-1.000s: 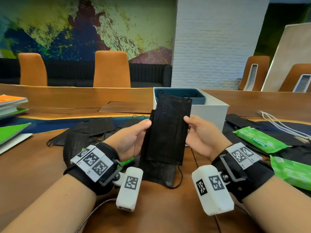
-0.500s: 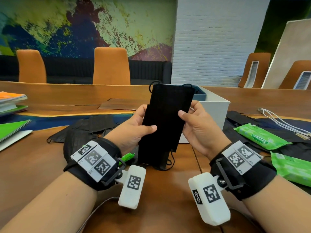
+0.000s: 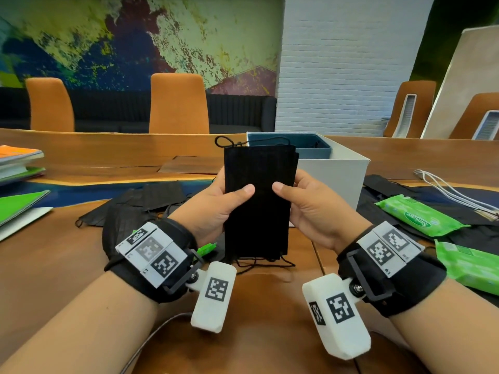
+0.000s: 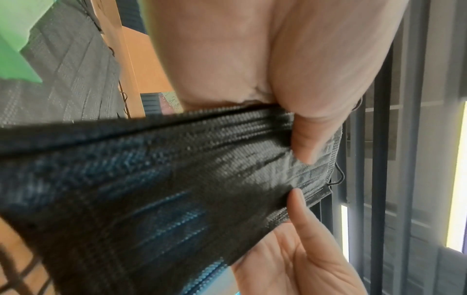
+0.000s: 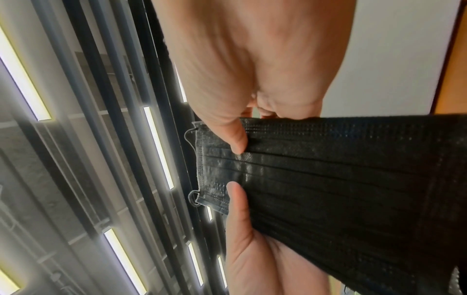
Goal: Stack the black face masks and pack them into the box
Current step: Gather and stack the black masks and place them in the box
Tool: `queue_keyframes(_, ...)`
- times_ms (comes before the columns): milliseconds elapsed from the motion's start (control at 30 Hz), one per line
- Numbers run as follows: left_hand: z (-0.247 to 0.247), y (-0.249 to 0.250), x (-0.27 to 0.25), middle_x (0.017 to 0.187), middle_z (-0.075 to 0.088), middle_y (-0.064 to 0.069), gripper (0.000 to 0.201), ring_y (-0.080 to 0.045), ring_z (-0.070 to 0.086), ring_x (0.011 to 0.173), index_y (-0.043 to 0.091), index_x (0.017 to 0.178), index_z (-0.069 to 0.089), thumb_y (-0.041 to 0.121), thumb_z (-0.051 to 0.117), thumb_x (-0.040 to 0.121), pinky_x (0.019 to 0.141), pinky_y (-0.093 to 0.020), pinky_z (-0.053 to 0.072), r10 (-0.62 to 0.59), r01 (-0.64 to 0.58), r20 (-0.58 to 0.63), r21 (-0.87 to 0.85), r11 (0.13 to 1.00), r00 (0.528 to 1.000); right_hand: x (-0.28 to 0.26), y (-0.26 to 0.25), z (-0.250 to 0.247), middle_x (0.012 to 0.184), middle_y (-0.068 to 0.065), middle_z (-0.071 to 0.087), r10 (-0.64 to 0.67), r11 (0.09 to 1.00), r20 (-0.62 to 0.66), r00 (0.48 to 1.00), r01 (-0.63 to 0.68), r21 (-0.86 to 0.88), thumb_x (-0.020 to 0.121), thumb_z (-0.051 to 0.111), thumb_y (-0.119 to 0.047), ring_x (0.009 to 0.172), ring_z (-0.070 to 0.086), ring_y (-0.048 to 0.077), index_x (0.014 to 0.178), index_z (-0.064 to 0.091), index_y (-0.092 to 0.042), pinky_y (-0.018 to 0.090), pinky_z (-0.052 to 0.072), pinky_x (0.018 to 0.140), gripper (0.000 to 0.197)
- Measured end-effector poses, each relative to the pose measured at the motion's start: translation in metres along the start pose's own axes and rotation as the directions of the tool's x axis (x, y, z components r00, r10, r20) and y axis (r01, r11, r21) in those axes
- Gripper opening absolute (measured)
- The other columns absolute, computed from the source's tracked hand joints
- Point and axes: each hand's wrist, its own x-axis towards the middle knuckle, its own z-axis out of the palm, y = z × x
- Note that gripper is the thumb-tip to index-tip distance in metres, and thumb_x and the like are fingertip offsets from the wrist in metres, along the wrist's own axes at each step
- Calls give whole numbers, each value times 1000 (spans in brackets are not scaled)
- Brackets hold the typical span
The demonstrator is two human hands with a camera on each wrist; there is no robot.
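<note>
Item 1: stack of black face masks [image 3: 259, 201], held upright above the tabletop [image 3: 81, 265], just in front of the white box [image 3: 334, 179]. Ear loops trail from its top and bottom edges; the lower loops reach the tabletop.

Item 2: our left hand [image 3: 216, 209], gripping the stack's left edge, thumb across the front face, fingers curled behind. The left wrist view shows the thumb [image 4: 303, 139] pressed on the pleated fabric.

Item 3: our right hand [image 3: 310, 209], gripping the stack's right edge in the same way, thumb in front, fingers behind. In the right wrist view its thumb [image 5: 237, 137] presses on the pleats.

Item 4: white box, open-topped, standing on the tabletop directly behind the stack. It holds a dark teal insert tray [image 3: 310, 147]; thin black cords show inside the tray, but we cannot tell what else lies there.

Item 5: loose black masks [image 3: 151, 201], spread flat on the tabletop left of the box; more dark masks [image 3: 383, 184] lie right of the box.

Item 6: two green wet-wipe packets [image 3: 418, 214], on the tabletop right of the box, on the dark masks there.

Item 7: white cable [image 3: 453, 193], right of the box, beyond the packets.

Item 8: books and folders [image 3: 19, 168], far left of the box.
</note>
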Motion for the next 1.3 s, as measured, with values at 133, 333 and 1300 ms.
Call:
queue_keyframes(133,-5,-4,1,124,60,0,63,-16,60,113,36,131,40,21,67,76,88,-30,52,-40,36,31,139,990,999,0,4,0,123,8,64,5,1000,-6,1000,-5,-30,98,44,-10,108,65,18,131,50,-15,34,55,88,34)
queue_keyframes(333,-7,-13,3,111,68,-1,26,-16,62,108,23,113,58,13,60,89,93,-31,48,-201,187,7,335,923,980,1,11,-4,123,8,64,-3,996,-36,999,0,-93,95,50,-17,113,63,21,127,53,-15,39,52,94,32)
queue_keyframes(1300,-97,41,-11,111,70,-13,35,-28,67,102,4,126,58,15,48,94,88,-45,52,4,-108,-445,-209,972,895,56,24,50,67,1,65,449,41,-438,779,-508,-860,86,66,-44,53,60,11,74,54,-11,22,47,58,36)
